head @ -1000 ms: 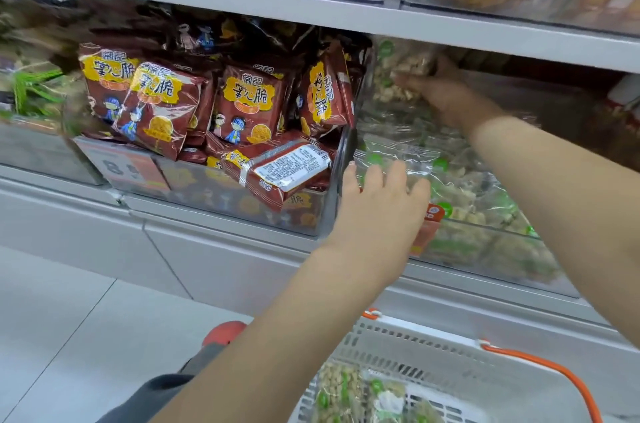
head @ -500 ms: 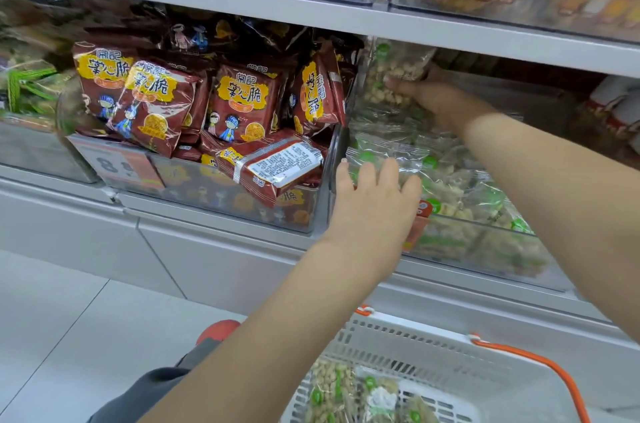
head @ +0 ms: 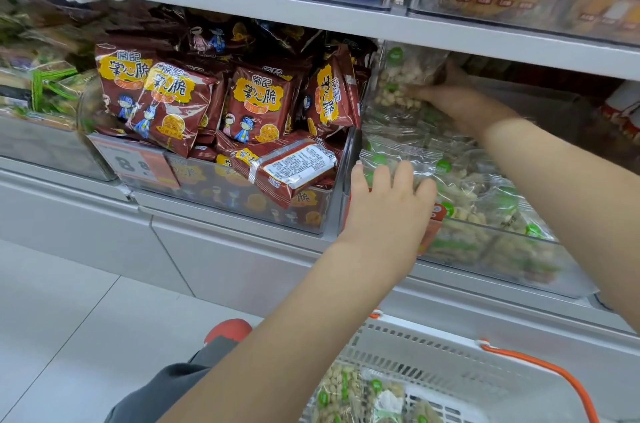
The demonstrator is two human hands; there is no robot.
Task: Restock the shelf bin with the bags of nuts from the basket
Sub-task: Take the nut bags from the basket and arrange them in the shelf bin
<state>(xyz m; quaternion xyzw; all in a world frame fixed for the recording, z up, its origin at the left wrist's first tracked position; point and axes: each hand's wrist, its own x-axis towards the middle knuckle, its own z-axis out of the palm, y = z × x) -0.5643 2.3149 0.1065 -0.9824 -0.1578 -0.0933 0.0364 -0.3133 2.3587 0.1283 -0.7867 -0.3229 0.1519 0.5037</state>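
Note:
A clear shelf bin [head: 512, 260] holds several clear bags of nuts with green dots [head: 460, 180]. My right hand [head: 453, 95] reaches deep into the bin and holds one bag of nuts [head: 403, 74] upright against the back left corner. My left hand [head: 388, 204] lies over the bin's front left edge, its straight fingers pressing on the front bags. At the bottom, a white basket [head: 443, 350] with an orange handle [head: 554, 370] holds more bags of nuts [head: 346, 395].
Left of the nut bin is a bin of dark red snack packs [head: 256, 104], with a clear divider wall [head: 353, 159] between them. A white shelf board [head: 381, 26] hangs low over both bins. Grey floor tiles [head: 62, 318] lie lower left.
My right hand has settled its bag slightly lower against the back left corner. My left hand has stayed on the front bags. The camera view has shifted a little.

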